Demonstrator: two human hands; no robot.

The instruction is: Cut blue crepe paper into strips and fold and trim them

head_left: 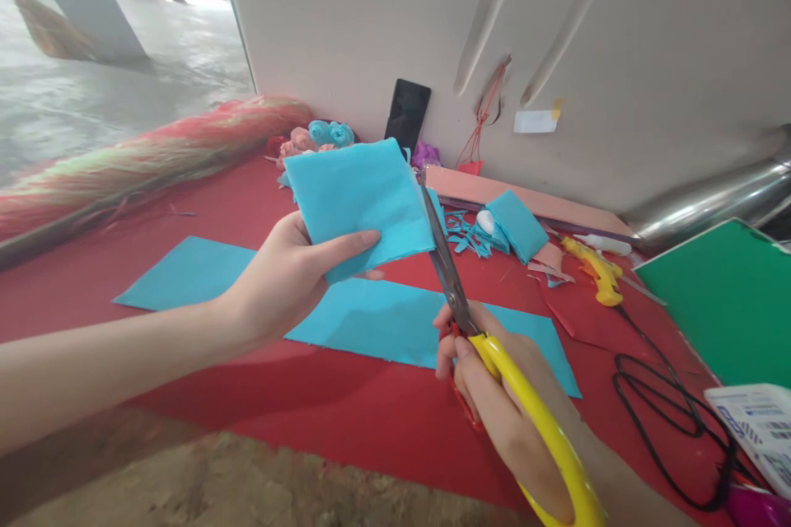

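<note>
My left hand [302, 263] grips a folded, layered square of blue crepe-like paper [364, 193], thumb on its face and fingers behind. In my right hand [494, 395] is a pair of scissors [451, 288] with yellow handles, its blades pointing up. The blades lie along the right edge of the folded square; whether they are cutting into it I cannot tell. Beneath both hands, a long blue strip of the same paper [376, 325] lies flat, partly hidden by my left hand and wrist.
A red cloth [297, 395] covers the work surface. Behind lie paper roses [330, 133], a leaning phone [408, 111], blue scraps [466, 235] and a folded blue stack [519, 222]. To the right are a yellow glue gun [593, 268] with black cord and a green board [723, 305].
</note>
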